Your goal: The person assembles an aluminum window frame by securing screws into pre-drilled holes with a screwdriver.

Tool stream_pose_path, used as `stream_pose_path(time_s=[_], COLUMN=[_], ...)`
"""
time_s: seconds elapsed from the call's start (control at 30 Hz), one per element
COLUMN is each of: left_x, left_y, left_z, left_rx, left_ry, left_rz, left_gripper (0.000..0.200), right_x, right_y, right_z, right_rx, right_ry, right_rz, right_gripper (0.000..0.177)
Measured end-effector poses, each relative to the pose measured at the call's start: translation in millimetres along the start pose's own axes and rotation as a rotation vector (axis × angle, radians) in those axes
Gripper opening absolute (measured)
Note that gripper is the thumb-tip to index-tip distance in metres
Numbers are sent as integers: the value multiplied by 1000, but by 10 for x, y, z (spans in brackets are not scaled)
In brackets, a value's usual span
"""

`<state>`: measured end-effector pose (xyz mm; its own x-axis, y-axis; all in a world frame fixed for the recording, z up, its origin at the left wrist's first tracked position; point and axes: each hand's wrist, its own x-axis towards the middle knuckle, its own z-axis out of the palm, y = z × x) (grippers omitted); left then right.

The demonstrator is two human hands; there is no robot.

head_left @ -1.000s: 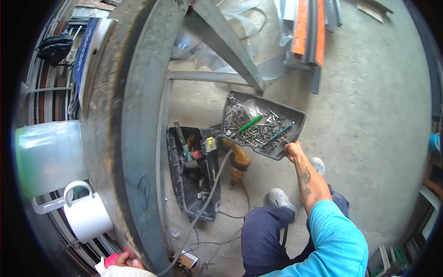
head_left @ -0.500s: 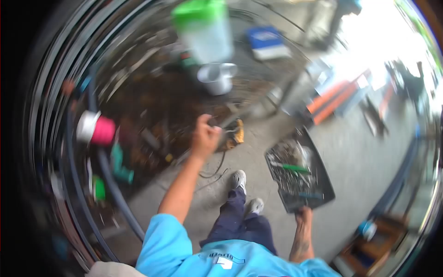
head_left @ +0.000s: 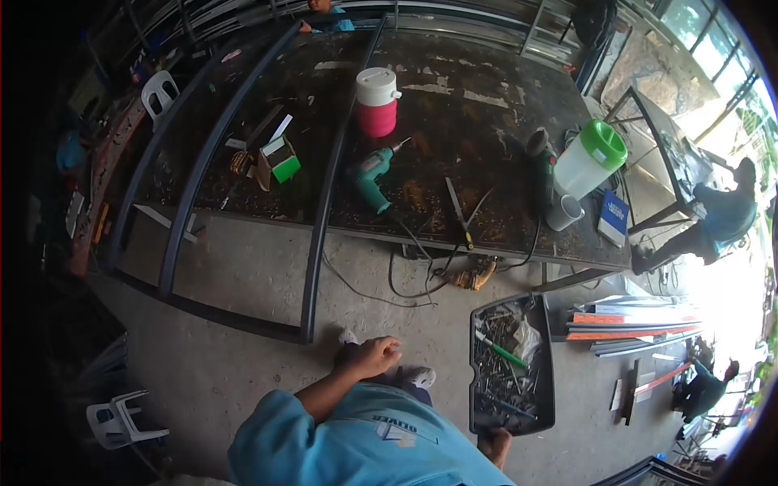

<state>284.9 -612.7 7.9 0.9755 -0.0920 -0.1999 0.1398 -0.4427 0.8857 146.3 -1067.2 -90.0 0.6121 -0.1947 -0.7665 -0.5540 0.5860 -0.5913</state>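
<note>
My right hand (head_left: 495, 445) grips the near edge of a black tray (head_left: 548, 356) with its fingers closed. Many small metal pieces that look like screws or bits fill the tray, along with a green-handled tool (head_left: 504, 351) and a clear plastic bag (head_left: 528, 338). In front of my body, my left hand (head_left: 376, 356) is loosely curled, and nothing shows in it. Above it on the dark worktable (head_left: 454, 97) lie a green power drill (head_left: 374, 176) and a yellow-ended hand tool (head_left: 466, 231).
A dark metal frame (head_left: 318, 235) overhangs the table's left side. A pink-and-white jug (head_left: 378, 113), green-lidded container (head_left: 579, 166), grey mug (head_left: 565, 213) and angle grinder (head_left: 545, 174) stand or lie on the table. Cables hang near the floor. Other people are at left back and right.
My view has turned left, so the table and frame now spread across the front. My left hand has dropped back toward my body. The tray stays in my right hand.
</note>
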Motion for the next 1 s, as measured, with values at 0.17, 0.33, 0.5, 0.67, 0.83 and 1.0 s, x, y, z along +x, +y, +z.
stream_pose_path(time_s=[0.17,0.33,0.5,0.67,0.83,1.0], left_x=[-219,-646,-937,-804,-444,-67], left_y=[62,-256,-665,-592,-485,-225], left_z=[-966,-1858,-2150,-2073,-1630,-1361], left_rx=[-72,-117,-81,3,39,131], left_ry=[266,444,629,716,802,806], left_rz=[42,-141,-292,-411,-511,-634], left_gripper=[32,33,34,33,31,29], right_x=[-394,181,1170,2622,2216,2090], right_y=[-407,-527,-727,-830,-1202,-1560], right_z=[2151,3446,4384,4930,5915,6151], right_rx=[398,496,419,-806,-817,-1164], right_ry=[-261,-364,-312,-298,-188,-372], right_rz=[-39,-38,-37,-519,-739,-756], right_gripper=[58,54,45,28,28,24])
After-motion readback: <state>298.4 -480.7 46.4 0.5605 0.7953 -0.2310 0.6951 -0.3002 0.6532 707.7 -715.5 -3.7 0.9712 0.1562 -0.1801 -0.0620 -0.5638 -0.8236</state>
